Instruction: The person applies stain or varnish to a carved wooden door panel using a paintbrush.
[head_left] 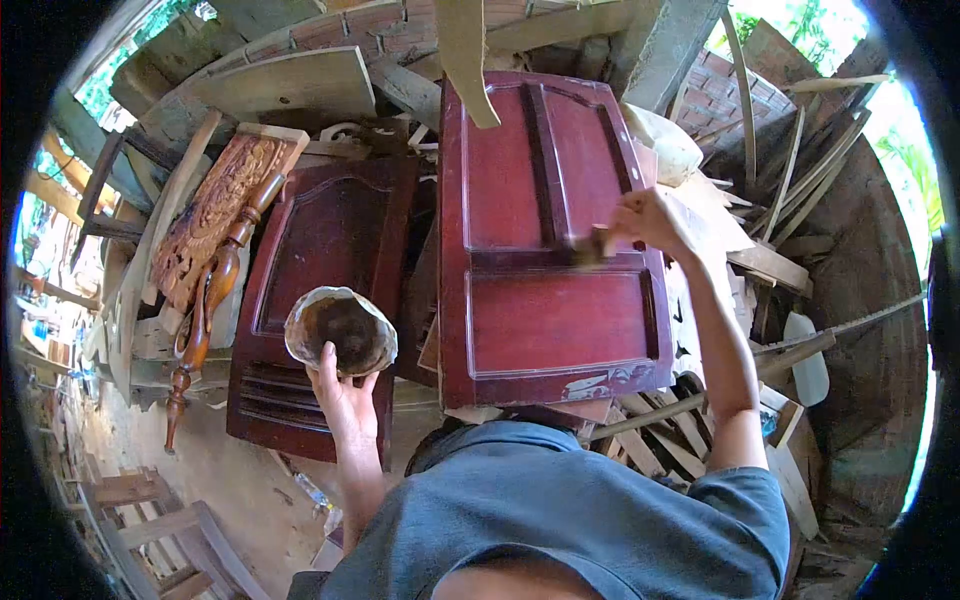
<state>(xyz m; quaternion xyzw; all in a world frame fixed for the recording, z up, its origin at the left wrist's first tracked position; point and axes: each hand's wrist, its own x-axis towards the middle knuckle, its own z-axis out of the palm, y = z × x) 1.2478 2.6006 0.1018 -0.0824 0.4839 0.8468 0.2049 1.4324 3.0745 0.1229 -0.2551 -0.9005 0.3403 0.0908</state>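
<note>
A dark red panelled wooden door lies in front of me, with pale smears near its lower right corner. My right hand is closed around a paintbrush, whose blurred bristles are at the middle rail of the door. In my left hand is a round, crusted bowl, tilted so that its dark inside shows. The thumb is over its rim and the other fingers are underneath. What liquid the bowl holds, if any, I cannot make out.
A second dark red panel leans at the left, beside a carved wooden piece and a turned post. Scrap wood is heaped at the right. A wooden strip hangs above the door.
</note>
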